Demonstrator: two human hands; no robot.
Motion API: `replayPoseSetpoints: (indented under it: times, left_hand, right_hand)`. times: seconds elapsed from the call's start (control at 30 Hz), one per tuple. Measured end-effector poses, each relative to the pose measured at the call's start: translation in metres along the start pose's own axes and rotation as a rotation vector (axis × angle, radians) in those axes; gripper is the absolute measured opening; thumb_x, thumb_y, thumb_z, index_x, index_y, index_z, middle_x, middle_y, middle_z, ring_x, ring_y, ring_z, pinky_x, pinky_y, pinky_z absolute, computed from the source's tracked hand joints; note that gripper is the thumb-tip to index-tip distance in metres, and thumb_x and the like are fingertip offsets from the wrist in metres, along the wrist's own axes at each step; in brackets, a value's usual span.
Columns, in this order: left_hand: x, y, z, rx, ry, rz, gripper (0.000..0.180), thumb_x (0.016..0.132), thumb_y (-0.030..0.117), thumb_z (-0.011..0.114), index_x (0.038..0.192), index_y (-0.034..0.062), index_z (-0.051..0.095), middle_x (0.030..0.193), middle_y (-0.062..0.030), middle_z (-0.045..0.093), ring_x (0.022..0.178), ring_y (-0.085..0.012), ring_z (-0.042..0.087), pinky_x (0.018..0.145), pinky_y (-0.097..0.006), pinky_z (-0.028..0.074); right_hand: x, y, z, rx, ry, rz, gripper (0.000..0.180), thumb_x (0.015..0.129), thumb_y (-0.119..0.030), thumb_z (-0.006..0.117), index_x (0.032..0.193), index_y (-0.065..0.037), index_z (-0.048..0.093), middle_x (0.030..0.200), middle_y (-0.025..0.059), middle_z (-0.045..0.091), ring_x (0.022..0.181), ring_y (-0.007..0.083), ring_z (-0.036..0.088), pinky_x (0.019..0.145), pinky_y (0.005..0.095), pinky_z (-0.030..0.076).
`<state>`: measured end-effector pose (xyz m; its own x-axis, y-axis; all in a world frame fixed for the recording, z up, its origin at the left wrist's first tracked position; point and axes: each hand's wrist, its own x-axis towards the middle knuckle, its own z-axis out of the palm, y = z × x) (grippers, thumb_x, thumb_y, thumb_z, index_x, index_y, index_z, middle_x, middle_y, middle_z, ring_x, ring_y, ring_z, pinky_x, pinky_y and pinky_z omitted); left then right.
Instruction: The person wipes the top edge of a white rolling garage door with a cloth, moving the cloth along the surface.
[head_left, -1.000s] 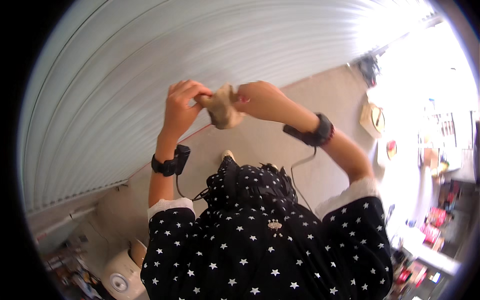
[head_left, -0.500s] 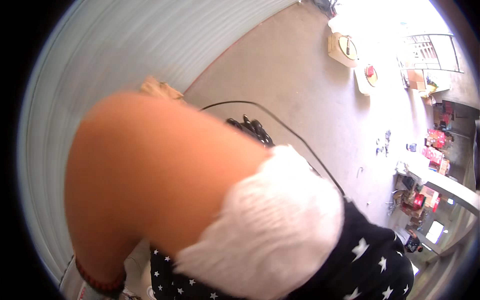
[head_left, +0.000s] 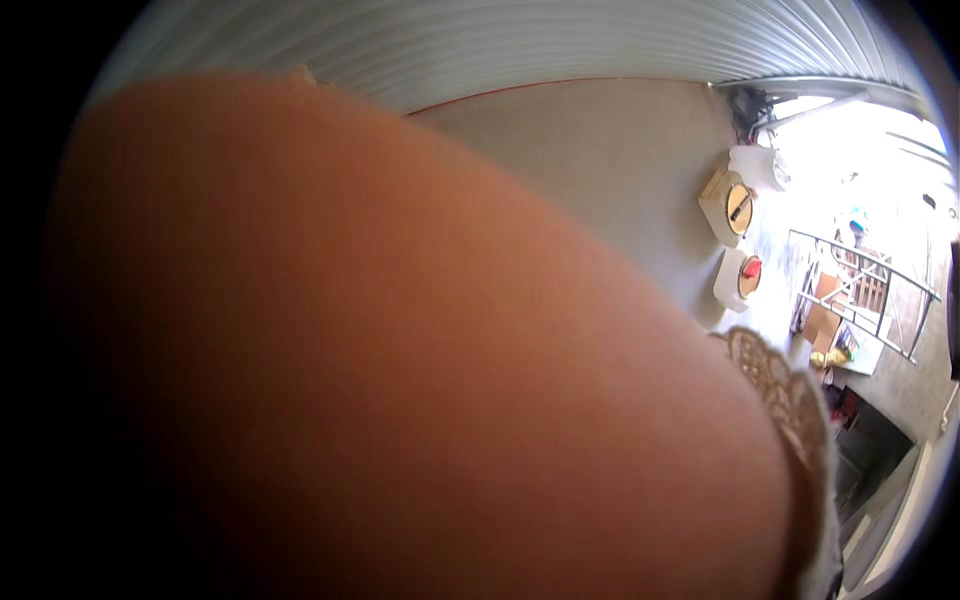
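A bare arm (head_left: pixel 420 380) of mine, blurred and very close, covers the left and middle of the view. It ends at the right in a pale sleeve with a scalloped lace edge (head_left: pixel 785 400). Neither of my hands shows, so what they hold or touch is hidden. Which arm this is I cannot tell. Just above the arm, a small tan scrap (head_left: pixel 302 76) peeks out by the wall.
A corrugated metal wall (head_left: pixel 520 45) runs along the top above a grey floor (head_left: pixel 590 140). At the right stand two pale tubs with round tan tops, one tub (head_left: pixel 727 205) behind another (head_left: pixel 737 280). Beyond are a metal-tube frame (head_left: pixel 880 290) and a cardboard box (head_left: pixel 822 327).
My arm has come much closer and hides more. The view has turned, with the tubs now lower. The star-patterned black cloth, black cable and wrist band have left the view.
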<state>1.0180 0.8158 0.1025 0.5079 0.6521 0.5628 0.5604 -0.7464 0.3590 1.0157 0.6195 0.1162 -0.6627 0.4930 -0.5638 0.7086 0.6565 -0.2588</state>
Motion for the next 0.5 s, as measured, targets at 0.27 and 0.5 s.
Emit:
replayPoseSetpoints:
  times: [0.27, 0.5]
  left_hand:
    - [0.026, 0.023, 0.012, -0.058, 0.028, -0.010, 0.013, 0.066, -0.002, 0.066, 0.076, 0.0005, 0.060, 0.072, -0.0112, 0.057, 0.069, -0.0282, 0.056, 0.065, -0.034, 0.044]
    - [0.060, 0.032, 0.055, -0.139, -0.058, 0.098, 0.014, 0.066, 0.007, 0.069, 0.077, 0.0112, 0.064, 0.078, -0.0010, 0.060, 0.074, -0.0215, 0.057, 0.070, -0.035, 0.043]
  right_hand:
    - [0.005, 0.053, -0.036, -0.052, 0.100, 0.212, 0.023, 0.077, -0.022, 0.063, 0.097, -0.011, 0.066, 0.092, 0.0045, 0.066, 0.090, 0.0240, 0.062, 0.073, 0.0461, 0.049]
    - [-0.016, 0.085, -0.092, -0.016, 0.232, 0.445, 0.023, 0.076, -0.020, 0.064, 0.098, -0.011, 0.066, 0.093, 0.0057, 0.066, 0.092, 0.0247, 0.061, 0.074, 0.0469, 0.049]
